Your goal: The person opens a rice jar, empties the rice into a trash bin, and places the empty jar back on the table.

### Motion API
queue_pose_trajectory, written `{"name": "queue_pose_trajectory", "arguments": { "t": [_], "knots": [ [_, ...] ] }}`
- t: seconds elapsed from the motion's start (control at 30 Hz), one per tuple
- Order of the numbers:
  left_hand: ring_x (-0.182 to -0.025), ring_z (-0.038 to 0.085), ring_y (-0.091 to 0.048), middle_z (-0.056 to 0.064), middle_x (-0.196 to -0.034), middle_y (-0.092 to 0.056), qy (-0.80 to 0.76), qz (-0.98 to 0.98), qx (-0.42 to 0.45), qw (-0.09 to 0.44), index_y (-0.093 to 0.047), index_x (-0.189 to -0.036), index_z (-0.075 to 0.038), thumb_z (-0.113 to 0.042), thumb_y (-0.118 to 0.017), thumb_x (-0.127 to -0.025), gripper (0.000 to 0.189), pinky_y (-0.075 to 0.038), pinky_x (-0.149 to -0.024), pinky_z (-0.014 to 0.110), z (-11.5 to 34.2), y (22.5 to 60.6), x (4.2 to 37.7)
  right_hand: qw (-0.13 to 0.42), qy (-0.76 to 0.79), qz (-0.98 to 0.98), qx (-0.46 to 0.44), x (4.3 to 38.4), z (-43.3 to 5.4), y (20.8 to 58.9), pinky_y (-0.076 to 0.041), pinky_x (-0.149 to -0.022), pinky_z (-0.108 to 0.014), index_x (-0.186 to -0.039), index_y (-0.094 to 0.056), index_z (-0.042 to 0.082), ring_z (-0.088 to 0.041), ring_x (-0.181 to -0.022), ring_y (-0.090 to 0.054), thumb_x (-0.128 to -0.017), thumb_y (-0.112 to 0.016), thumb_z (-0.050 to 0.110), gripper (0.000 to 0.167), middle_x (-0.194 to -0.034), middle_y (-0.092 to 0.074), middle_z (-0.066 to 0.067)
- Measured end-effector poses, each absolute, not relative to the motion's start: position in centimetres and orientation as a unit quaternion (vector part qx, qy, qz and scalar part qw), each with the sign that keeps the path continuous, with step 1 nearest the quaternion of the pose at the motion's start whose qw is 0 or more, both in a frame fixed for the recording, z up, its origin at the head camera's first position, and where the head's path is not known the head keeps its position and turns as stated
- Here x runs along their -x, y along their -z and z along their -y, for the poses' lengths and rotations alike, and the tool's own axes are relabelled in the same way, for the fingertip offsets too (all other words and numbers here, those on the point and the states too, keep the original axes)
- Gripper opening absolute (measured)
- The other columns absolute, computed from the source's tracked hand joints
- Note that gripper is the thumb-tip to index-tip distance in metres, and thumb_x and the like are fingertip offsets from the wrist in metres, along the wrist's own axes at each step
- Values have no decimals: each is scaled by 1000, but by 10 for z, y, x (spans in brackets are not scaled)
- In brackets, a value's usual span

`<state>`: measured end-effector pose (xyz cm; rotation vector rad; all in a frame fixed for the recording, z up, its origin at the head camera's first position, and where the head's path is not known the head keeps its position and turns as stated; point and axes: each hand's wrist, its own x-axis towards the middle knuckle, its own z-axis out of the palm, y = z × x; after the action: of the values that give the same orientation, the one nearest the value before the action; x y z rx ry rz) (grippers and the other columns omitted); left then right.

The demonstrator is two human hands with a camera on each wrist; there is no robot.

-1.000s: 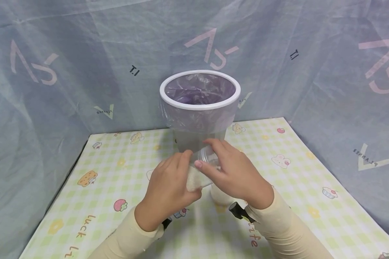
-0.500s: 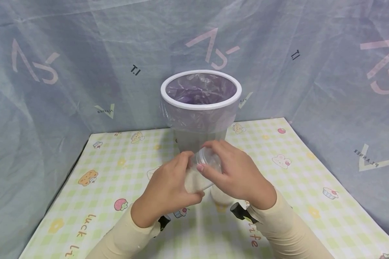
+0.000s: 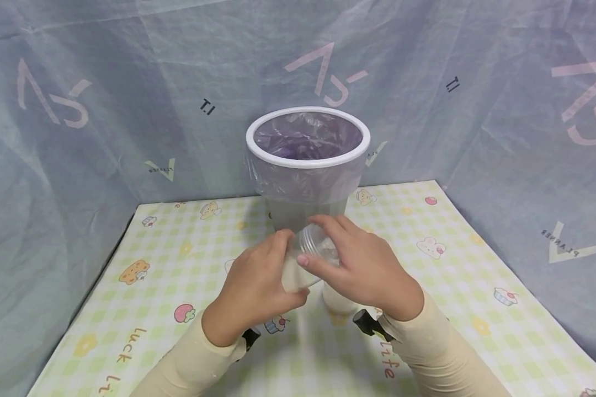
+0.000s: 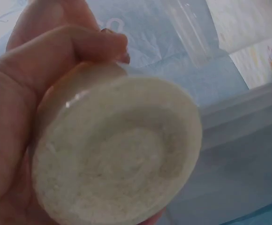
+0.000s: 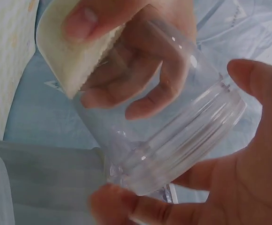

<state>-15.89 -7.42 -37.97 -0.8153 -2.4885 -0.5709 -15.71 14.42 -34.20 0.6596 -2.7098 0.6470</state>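
Note:
My left hand (image 3: 250,286) grips a clear plastic jar (image 3: 295,275) around its body, tilted on its side above the table. A pale granular filling (image 5: 61,51), like rice, lies toward the jar's base, seen end-on in the left wrist view. At the other end, my right hand (image 3: 365,264) holds the clear ribbed lid (image 5: 187,140) between thumb and fingers. Most of the jar's body is see-through, and left-hand fingers show through it in the right wrist view. A second jar with pale contents (image 3: 338,300) stands on the table, partly hidden behind my right hand.
A bin with a white rim (image 3: 308,164) and a clear plastic liner stands at the back, just beyond my hands. The green checked tablecloth (image 3: 203,309) covers the table. Grey-blue fabric (image 3: 179,71) hangs around the back and sides.
Both hands stay near the same spot. The jar's tilt shifts a little, and the right-hand fingers change place slightly on the lid, showing more of its ribbed edge.

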Motion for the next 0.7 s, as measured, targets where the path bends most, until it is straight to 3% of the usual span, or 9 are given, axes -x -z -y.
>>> {"name": "queue_pose_trajectory", "arguments": {
  "t": [0.13,0.33,0.47,0.7],
  "knots": [
    [-78,16,-60,1,-100,-65,171,894,307,279,-52,-132,-4,-37,-91,-60,88,-53,-68,34,73,380,160,113,-239,942,-209,159,-144,343,-55,-92,-47,-150,-46,26,-19,-118,-65,-94,-40,81,79,-143,-58,5],
    [-77,19,-61,3,-95,-63,149,880,316,321,-52,-132,0,-37,-90,-60,89,-53,-68,36,72,378,158,142,-276,921,-234,161,-144,342,-54,-94,-40,-141,-55,24,-10,-110,-65,-96,-50,73,66,-128,-66,9],
    [-79,18,-61,3,-99,-64,167,879,321,312,-52,-132,-1,-36,-90,-59,89,-55,-70,36,74,376,158,155,-284,913,-249,161,-144,341,-54,-93,-38,-140,-56,22,-10,-99,-65,-96,-54,69,65,-130,-64,7],
    [-76,13,-56,-4,-99,-61,216,893,308,248,-52,-131,-8,-39,-90,-59,87,-52,-65,31,76,375,156,173,-281,902,-280,161,-146,343,-54,-90,-37,-139,-55,28,-7,-101,-63,-98,-56,63,54,-132,-61,12]
  ]
}}
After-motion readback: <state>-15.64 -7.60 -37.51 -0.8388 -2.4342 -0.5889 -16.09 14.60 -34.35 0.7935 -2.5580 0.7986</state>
